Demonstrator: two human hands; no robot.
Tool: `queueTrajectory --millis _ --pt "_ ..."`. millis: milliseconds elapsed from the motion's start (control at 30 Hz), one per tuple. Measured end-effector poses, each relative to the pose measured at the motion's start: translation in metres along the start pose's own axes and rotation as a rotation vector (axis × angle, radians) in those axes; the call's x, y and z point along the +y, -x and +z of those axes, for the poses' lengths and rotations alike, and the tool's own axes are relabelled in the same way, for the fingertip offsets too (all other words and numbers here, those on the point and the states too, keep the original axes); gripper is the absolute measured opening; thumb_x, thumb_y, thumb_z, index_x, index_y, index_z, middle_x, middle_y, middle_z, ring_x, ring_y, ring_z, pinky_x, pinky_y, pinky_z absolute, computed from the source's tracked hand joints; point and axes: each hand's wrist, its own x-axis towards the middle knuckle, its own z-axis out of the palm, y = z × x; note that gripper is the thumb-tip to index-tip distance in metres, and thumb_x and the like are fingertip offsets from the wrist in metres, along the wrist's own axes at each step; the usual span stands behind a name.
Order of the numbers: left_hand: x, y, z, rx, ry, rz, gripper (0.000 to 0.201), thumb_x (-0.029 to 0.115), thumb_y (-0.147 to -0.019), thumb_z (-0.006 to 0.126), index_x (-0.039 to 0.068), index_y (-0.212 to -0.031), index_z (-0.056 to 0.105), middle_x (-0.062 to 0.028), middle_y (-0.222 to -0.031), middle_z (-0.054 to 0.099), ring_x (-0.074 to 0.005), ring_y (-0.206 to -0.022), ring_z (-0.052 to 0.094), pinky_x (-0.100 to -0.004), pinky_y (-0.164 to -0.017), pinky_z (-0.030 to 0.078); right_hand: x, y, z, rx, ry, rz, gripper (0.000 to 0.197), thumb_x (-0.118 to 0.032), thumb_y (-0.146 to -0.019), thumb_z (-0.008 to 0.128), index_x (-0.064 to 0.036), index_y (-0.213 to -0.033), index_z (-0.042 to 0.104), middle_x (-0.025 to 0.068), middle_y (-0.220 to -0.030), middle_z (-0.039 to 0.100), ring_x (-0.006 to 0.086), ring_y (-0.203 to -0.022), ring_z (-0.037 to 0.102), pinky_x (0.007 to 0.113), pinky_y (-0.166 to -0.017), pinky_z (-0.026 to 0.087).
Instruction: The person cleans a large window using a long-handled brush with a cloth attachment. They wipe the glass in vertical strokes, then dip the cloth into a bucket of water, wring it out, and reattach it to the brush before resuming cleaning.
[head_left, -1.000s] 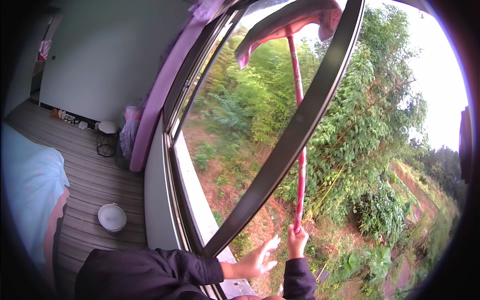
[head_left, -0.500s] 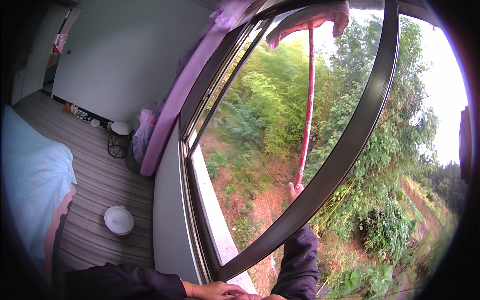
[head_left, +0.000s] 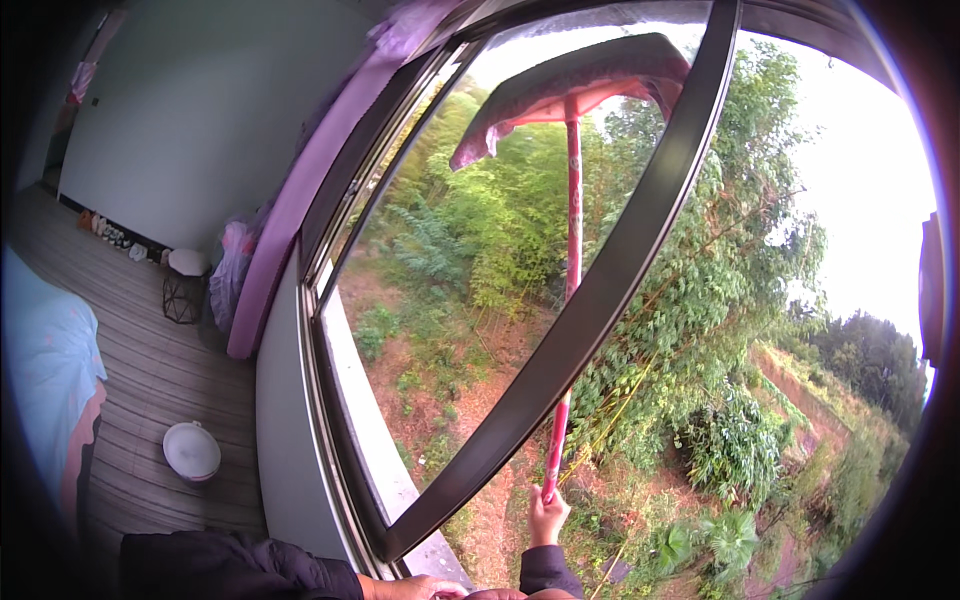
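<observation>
My right hand is closed around the lower end of a red patterned pole, outside the window opening. At the pole's top, a wide head draped with a dark and pinkish cloth is up against the upper window pane. The dark window frame crosses in front of the pole's middle. My left hand rests low by the window sill, its fingers stretched out and partly cut off by the lower edge. I see nothing held in it.
Indoors to the left are a white basin on the striped floor, a bed with a light blue cover, a small stool and a purple curtain. Outside, trees and a reddish slope lie below.
My right hand has come down and back with the pole, so the cloth-draped head sits lower on the pane. The whole view has shifted a little to the right.
</observation>
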Motion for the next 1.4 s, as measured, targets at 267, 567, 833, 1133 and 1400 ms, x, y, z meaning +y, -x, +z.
queueTrajectory --millis 267,567,833,1133,1400 --pt "-0.009 0.012 -0.007 0.041 0.015 -0.084 0.028 0.016 -0.090 0.062 -0.001 -0.112 0.063 -0.0098 -0.105 0.068 -0.0139 -0.096 0.060 -0.0327 -0.082 0.048 -0.067 -0.116 0.018 0.191 0.064 -0.137 0.028 -0.021 -0.089 0.066 -0.0040 -0.070 0.054 0.0005 -0.051 0.042 0.0082 -0.047 0.037 0.029 -0.045 0.033" --pt "-0.027 0.015 -0.008 0.074 -0.063 -0.016 0.023 0.013 -0.089 0.061 0.000 -0.108 0.065 -0.0107 -0.102 0.068 -0.0153 -0.093 0.061 -0.0328 -0.080 0.049 -0.042 -0.030 0.014 0.204 0.048 -0.168 0.019 -0.016 -0.085 0.068 -0.0022 -0.076 0.058 0.0106 -0.054 0.051 0.0197 -0.046 0.049 0.034 -0.049 0.042" --pt "-0.018 0.023 -0.001 0.129 -0.120 -0.020 0.020 0.011 -0.086 0.063 0.001 -0.104 0.066 -0.0109 -0.094 0.070 -0.0174 -0.087 0.064 -0.0329 -0.078 0.050 -0.013 -0.012 -0.004 0.225 0.078 -0.157 0.015 -0.012 -0.085 0.066 -0.0010 -0.077 0.061 0.0055 -0.055 0.049 0.0103 -0.049 0.043 0.030 -0.048 0.040" --pt "-0.029 0.034 0.001 0.396 -0.479 0.052 0.018 0.016 -0.086 0.063 0.003 -0.098 0.067 -0.0116 -0.086 0.068 -0.0239 -0.078 0.065 -0.0352 -0.069 0.051 -0.061 -0.119 0.061 0.009 -0.257 -0.179 0.018 -0.014 -0.089 0.064 0.0003 -0.080 0.060 0.0011 -0.057 0.053 0.0070 -0.054 0.047 0.027 -0.051 0.041" --pt "-0.075 0.043 -0.015 0.407 -0.783 0.267 0.022 0.021 -0.083 0.066 0.006 -0.100 0.066 -0.0132 -0.087 0.067 -0.0280 -0.079 0.065 -0.0390 -0.069 0.051 -0.078 -0.152 0.150 -0.099 -0.516 0.160 0.019 -0.019 -0.091 0.064 -0.0073 -0.079 0.055 -0.0023 -0.055 0.049 0.0085 -0.045 0.048 0.026 -0.041 0.037"
